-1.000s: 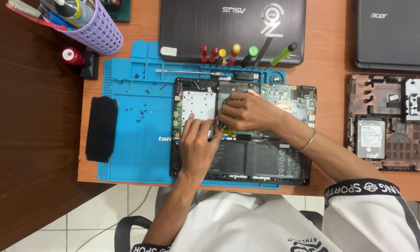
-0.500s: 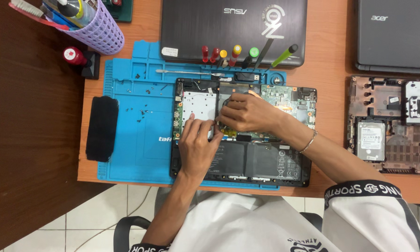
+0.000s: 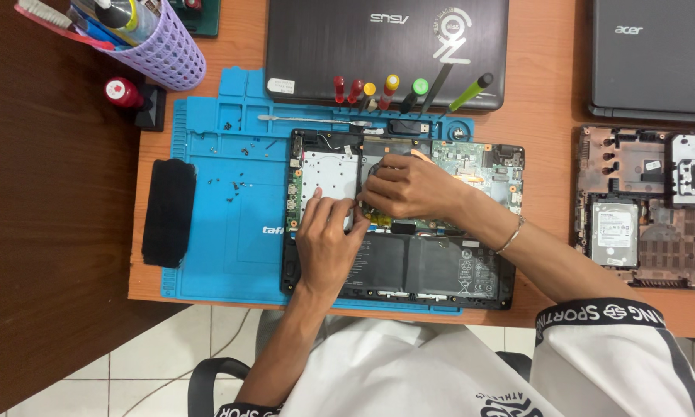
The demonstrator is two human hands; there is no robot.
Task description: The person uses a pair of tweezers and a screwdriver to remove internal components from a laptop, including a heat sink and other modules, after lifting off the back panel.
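Observation:
An opened laptop base [image 3: 471,266] lies on a blue work mat [image 3: 224,193], its green circuit board, silver drive bay and black battery exposed. My left hand [image 3: 328,243] rests on the lower edge of the silver bay, fingers pressing near the board's centre. My right hand [image 3: 405,185] covers the fan area beside the board, fingers curled down on a part there; what they pinch is hidden. A thin bracelet circles my right wrist.
Screwdrivers with coloured handles [image 3: 386,91] stand in the mat's top slots. Loose screws [image 3: 235,185] dot the mat, with a black pad [image 3: 168,212] at its left. Two closed laptops [image 3: 386,38] lie behind, another opened laptop base with a hard drive [image 3: 614,232] to the right, a purple basket [image 3: 158,46] at top left.
Both hands stay on the laptop's inside; only slight finger shifts show.

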